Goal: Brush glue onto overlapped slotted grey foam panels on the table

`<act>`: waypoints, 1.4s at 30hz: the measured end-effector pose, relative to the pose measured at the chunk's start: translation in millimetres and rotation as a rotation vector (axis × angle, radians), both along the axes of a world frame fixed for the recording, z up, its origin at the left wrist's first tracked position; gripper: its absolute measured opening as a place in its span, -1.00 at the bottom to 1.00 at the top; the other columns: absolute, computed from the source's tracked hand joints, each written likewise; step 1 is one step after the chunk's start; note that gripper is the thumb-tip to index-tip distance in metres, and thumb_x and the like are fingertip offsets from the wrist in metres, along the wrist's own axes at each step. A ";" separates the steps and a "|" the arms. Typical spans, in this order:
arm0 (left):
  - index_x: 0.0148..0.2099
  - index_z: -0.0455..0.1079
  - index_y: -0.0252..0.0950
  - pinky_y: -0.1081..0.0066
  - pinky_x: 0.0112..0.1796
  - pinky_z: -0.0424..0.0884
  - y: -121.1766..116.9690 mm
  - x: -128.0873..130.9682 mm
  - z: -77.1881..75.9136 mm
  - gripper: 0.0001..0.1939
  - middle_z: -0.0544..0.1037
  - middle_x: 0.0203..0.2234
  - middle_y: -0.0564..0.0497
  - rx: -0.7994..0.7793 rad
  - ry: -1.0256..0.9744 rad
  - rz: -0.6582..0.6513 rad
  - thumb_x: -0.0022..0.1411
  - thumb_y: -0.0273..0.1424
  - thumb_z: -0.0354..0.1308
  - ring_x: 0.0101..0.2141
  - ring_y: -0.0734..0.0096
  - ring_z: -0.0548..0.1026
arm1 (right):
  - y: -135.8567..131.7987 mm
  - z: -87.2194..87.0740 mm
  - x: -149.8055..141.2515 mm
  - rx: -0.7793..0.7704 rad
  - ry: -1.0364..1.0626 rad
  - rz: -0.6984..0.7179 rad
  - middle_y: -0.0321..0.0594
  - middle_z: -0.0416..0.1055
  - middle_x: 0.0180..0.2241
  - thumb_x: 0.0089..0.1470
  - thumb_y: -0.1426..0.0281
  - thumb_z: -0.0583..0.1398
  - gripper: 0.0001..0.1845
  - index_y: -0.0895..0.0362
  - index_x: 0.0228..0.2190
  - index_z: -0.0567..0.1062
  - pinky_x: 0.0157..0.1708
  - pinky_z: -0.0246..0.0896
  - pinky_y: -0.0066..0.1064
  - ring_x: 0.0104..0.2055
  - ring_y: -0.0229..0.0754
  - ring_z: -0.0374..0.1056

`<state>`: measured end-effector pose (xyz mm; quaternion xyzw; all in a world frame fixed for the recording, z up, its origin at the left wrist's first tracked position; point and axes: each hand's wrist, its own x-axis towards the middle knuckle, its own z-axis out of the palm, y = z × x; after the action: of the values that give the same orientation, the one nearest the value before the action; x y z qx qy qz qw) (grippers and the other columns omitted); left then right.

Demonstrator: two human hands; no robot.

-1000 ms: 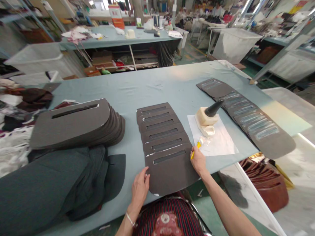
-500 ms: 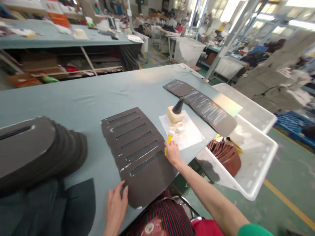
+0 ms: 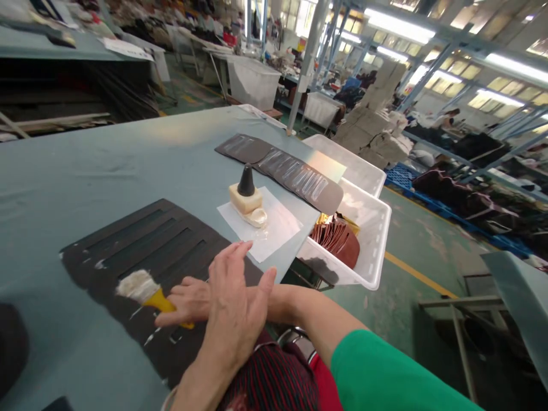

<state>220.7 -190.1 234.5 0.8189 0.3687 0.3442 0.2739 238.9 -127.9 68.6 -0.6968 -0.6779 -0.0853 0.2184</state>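
My right hand point(image 3: 188, 301) grips the yellow handle of a flat brush point(image 3: 139, 287) with whitish bristles. The brush is over a stack of dark slotted panels point(image 3: 141, 240), which carries white smears. In front of my right wrist is my left hand point(image 3: 235, 297), fingers stretched and thumb apart, holding nothing; it hides part of the right hand. Beyond the panels, a cream-coloured block with a black cone top point(image 3: 246, 194) stands on a white sheet point(image 3: 274, 237). White paste point(image 3: 257, 218) lies at the block's foot.
More dark panels with glossy streaks point(image 3: 286, 171) lie in an overlapping row along the table's right side. White plastic bins point(image 3: 377, 245) stand beyond that edge, one holding brown pieces point(image 3: 338, 242). A metal post point(image 3: 306, 74) rises behind the table point(image 3: 107, 165).
The view has swung right. My right hand has moved the brush from beside the white sheet to over the panels. My left hand has left the panels' near edge and now crosses my right wrist.
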 end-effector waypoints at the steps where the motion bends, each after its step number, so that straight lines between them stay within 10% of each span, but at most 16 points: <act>1: 0.16 0.16 -0.27 0.02 0.06 0.19 -3.8 11.3 7.7 -0.49 0.29 0.06 -0.16 -0.005 -0.003 -0.028 0.24 -0.12 -0.05 0.06 0.14 0.24 | 1.6 -0.2 -3.7 0.049 -0.041 0.077 -0.48 0.27 -0.48 0.13 0.19 0.14 -0.70 0.14 -0.24 0.52 -0.37 0.18 -0.59 -0.35 -0.36 0.19; 6: 0.15 0.17 -0.31 0.01 0.07 0.18 -31.4 56.3 6.8 -0.47 0.29 0.07 -0.20 -0.042 0.105 -0.196 0.25 -0.10 -0.07 0.10 0.10 0.21 | 15.4 -1.5 -18.8 0.016 -0.473 1.014 -0.40 0.38 -0.28 0.24 0.49 -0.03 -0.54 -0.22 0.05 0.35 -0.24 0.07 -0.44 -0.22 -0.29 0.24; 13: 0.14 0.21 -0.39 -0.16 0.15 -0.09 -7.1 51.3 -38.7 -0.54 0.27 0.12 -0.28 0.149 0.339 0.043 0.25 -0.28 -0.04 0.20 -0.06 0.08 | 16.3 -6.9 -22.4 0.009 -0.512 0.875 -0.36 0.34 -0.22 0.29 0.48 -0.14 -0.52 -0.21 0.08 0.28 -0.21 -0.02 -0.40 -0.17 -0.25 0.19; 17: 0.11 0.23 -0.39 -0.20 0.11 0.02 -21.3 49.3 -14.6 -0.53 0.33 0.05 -0.28 0.089 0.284 0.124 0.27 -0.20 -0.09 0.16 -0.07 0.14 | 18.3 -7.5 -23.6 -0.004 -0.436 0.853 -0.37 0.32 -0.26 0.31 0.41 -0.15 -0.60 -0.21 0.01 0.32 -0.22 -0.08 -0.39 -0.20 -0.26 0.16; 21: 0.18 0.17 -0.20 -0.07 0.12 0.15 -62.4 60.3 15.3 -0.42 0.28 0.10 -0.17 0.129 0.091 -0.237 0.17 -0.06 0.03 0.17 0.05 0.13 | 23.7 -4.5 -30.4 -0.016 -0.295 0.868 -0.33 0.29 -0.36 0.29 0.37 -0.09 -0.69 -0.13 -0.12 0.39 -0.27 -0.11 -0.38 -0.29 -0.23 0.12; 23: 0.14 0.21 -0.17 -0.09 0.13 0.13 -61.5 53.6 9.4 -0.49 0.29 0.10 -0.14 0.125 0.090 -0.191 0.16 -0.14 0.08 0.17 0.05 0.13 | 23.2 -5.7 -25.5 -0.013 -0.201 0.783 -0.29 0.28 -0.41 0.26 0.38 -0.03 -0.76 -0.03 -0.21 0.42 -0.30 -0.11 -0.37 -0.33 -0.21 0.10; 27: 0.07 0.26 -0.22 0.06 0.07 0.24 -29.7 -16.1 -42.8 -0.66 0.36 0.00 -0.10 -0.004 0.155 0.021 0.23 -0.40 0.01 0.05 0.20 0.27 | 11.3 -17.3 16.0 -0.022 0.013 0.382 -0.23 0.27 -0.47 0.20 0.46 0.01 -0.79 0.13 -0.40 0.41 -0.31 -0.08 -0.37 -0.36 -0.19 0.10; 34: -0.07 0.32 -0.27 0.13 -0.07 0.36 -31.4 -174.9 -160.4 -0.76 0.41 -0.19 -0.09 -0.301 0.216 0.496 0.26 -0.38 -0.08 -0.11 0.25 0.39 | -31.0 -45.9 109.9 0.006 0.116 0.185 -0.23 0.26 -0.50 0.22 0.38 0.02 -0.79 0.13 -0.44 0.35 -0.33 0.02 -0.38 -0.40 -0.19 0.16; 42: -0.08 0.32 -0.30 0.10 -0.02 0.34 -52.4 -212.7 -210.1 -0.74 0.41 -0.20 -0.11 -0.362 0.222 0.662 0.24 -0.34 -0.07 -0.11 0.20 0.40 | -55.3 -64.5 119.5 -0.008 0.209 0.080 -0.23 0.26 -0.49 0.20 0.35 0.05 -0.83 0.12 -0.41 0.34 -0.36 0.08 -0.40 -0.41 -0.20 0.19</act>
<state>8.0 -242.4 24.4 0.6265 0.6949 0.2527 0.2465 358.4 -183.1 4.1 -0.6750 -0.6792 -0.0005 0.2882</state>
